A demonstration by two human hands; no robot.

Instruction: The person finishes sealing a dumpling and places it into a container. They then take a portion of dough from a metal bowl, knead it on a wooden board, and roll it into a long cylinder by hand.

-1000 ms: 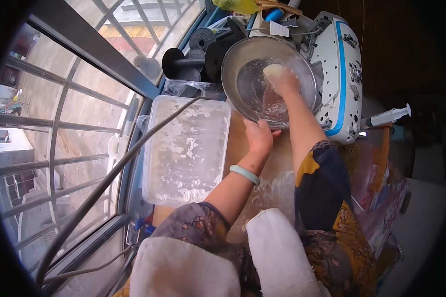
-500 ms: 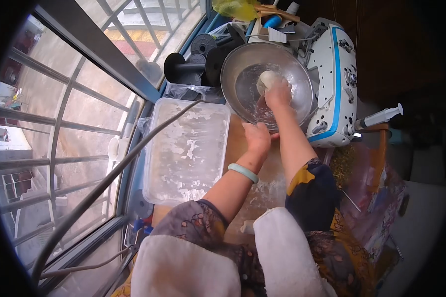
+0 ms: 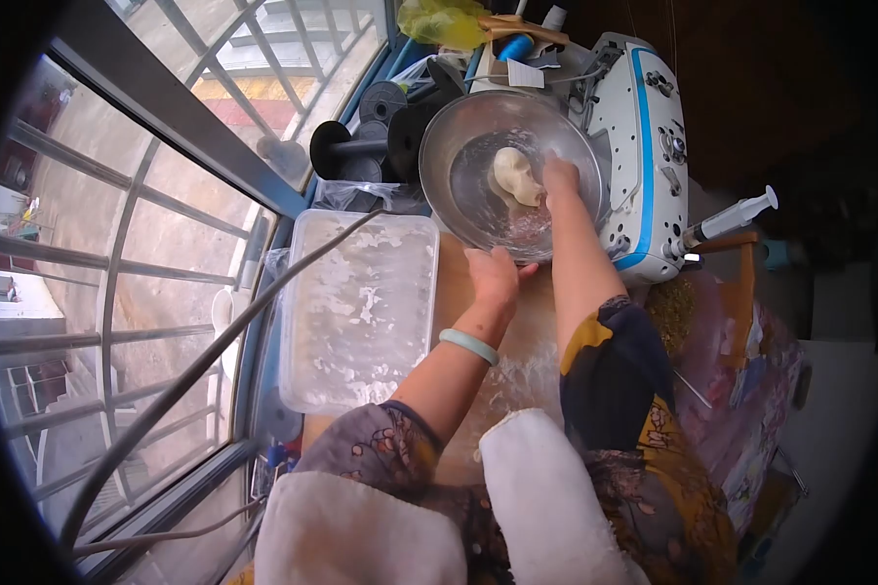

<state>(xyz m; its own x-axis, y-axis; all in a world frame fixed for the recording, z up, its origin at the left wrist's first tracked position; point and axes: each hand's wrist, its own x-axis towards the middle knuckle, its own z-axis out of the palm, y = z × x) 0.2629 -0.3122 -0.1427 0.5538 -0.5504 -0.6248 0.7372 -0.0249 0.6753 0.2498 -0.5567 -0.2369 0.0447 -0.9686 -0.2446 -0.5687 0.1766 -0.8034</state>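
Observation:
A pale lump of dough (image 3: pixel 515 175) lies in a wide metal bowl (image 3: pixel 451 210), with a hollow pressed into its upper side. Inside the bowl, just right of the dough, my right hand (image 3: pixel 560 177) is curled into a fist; I make out nothing in it. The near side of the bowl is held by my left hand (image 3: pixel 495 276), its fingertips against the outer wall below the rim. A pale green bangle (image 3: pixel 469 345) circles my left wrist.
Left of the bowl stands a flour-dusted translucent plastic tray (image 3: pixel 361 322). Black spools (image 3: pixel 346 151) crowd the window side. A white and blue machine (image 3: pixel 644 156) with a syringe (image 3: pixel 737 216) stands close on the right. A grey cable (image 3: pixel 215 351) crosses the left side.
My right hand has come off the top of the dough and moved to its right, showing more of the lump. My left hand stays at the bowl. The view has shifted slightly.

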